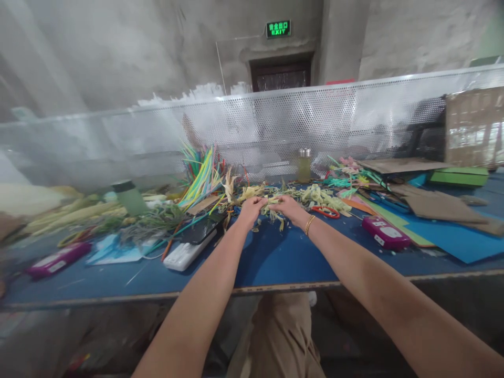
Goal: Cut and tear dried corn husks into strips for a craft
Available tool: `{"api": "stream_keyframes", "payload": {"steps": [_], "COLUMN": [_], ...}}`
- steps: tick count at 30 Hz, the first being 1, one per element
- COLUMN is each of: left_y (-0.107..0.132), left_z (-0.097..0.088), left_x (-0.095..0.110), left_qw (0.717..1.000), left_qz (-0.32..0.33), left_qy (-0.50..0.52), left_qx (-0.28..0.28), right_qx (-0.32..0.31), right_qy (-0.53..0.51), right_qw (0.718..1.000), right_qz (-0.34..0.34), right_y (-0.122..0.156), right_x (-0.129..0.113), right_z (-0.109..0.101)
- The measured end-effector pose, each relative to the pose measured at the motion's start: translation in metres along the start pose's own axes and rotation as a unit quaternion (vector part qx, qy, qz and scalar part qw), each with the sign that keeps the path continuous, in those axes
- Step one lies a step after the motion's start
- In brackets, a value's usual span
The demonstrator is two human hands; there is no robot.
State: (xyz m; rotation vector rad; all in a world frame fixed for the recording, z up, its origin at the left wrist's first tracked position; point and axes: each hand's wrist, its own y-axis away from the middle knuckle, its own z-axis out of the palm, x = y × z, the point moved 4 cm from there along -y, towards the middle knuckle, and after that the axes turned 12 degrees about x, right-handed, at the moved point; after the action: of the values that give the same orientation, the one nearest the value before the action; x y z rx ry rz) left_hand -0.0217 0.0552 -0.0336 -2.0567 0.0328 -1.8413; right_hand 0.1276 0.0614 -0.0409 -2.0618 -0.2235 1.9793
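Observation:
Both my arms reach out over a blue table (275,262). My left hand (252,208) and my right hand (286,208) meet at the table's middle, fingers closed on a bunch of pale yellow-green husk strips (271,202). A gold bracelet (309,224) sits on my right wrist. Loose strips and scraps (315,195) lie just behind and to the right of my hands. Red-handled scissors (326,211) rest close to my right hand.
A black phone (200,229) on a white block, a bundle of coloured strips (202,176), a green bottle (129,197), a glass jar (304,164), two magenta boxes (386,232), coloured paper sheets (444,231) and cardboard (437,202) crowd the table. A perforated metal screen (275,126) runs behind.

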Motion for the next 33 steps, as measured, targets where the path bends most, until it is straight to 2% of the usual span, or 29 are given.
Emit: {"api": "stream_keyframes", "payload": {"steps": [2,5,9,11,14,17,22,26,33], "left_y": [0.000,0.001,0.000,-0.001,-0.004,-0.005,-0.005,-0.006,-0.005], "left_z": [0.000,0.002,0.003,0.003,0.003,0.002,0.000,-0.002,0.001], "left_x": [-0.001,-0.003,-0.005,-0.006,-0.007,-0.009,-0.009,-0.011,-0.009], "left_qw": [0.999,0.996,0.996,0.995,0.980,0.964,0.974,0.972,0.967], "left_qz": [-0.030,-0.070,-0.074,-0.084,-0.136,-0.181,-0.158,-0.170,-0.179], "left_qy": [0.027,0.058,0.036,0.056,0.133,0.178,0.158,0.157,0.180], "left_qx": [0.001,-0.005,-0.020,-0.002,0.050,0.074,0.037,0.030,0.018], "right_qx": [0.003,-0.003,-0.012,0.011,0.047,0.054,0.026,-0.014,-0.014], "right_qy": [-0.031,-0.043,-0.042,-0.038,-0.007,0.019,0.005,0.052,0.100], "right_qw": [0.999,0.999,0.999,0.999,0.998,0.995,0.997,0.996,0.989], "right_qz": [0.027,0.027,0.017,0.008,-0.041,-0.086,-0.073,-0.075,-0.107], "right_y": [0.000,-0.002,-0.002,0.000,0.004,0.007,0.006,0.004,0.007], "right_x": [0.003,0.003,0.001,-0.002,-0.009,-0.015,-0.012,-0.009,-0.011], "right_z": [0.000,0.000,0.000,0.000,0.002,0.005,0.005,0.003,0.007]}}
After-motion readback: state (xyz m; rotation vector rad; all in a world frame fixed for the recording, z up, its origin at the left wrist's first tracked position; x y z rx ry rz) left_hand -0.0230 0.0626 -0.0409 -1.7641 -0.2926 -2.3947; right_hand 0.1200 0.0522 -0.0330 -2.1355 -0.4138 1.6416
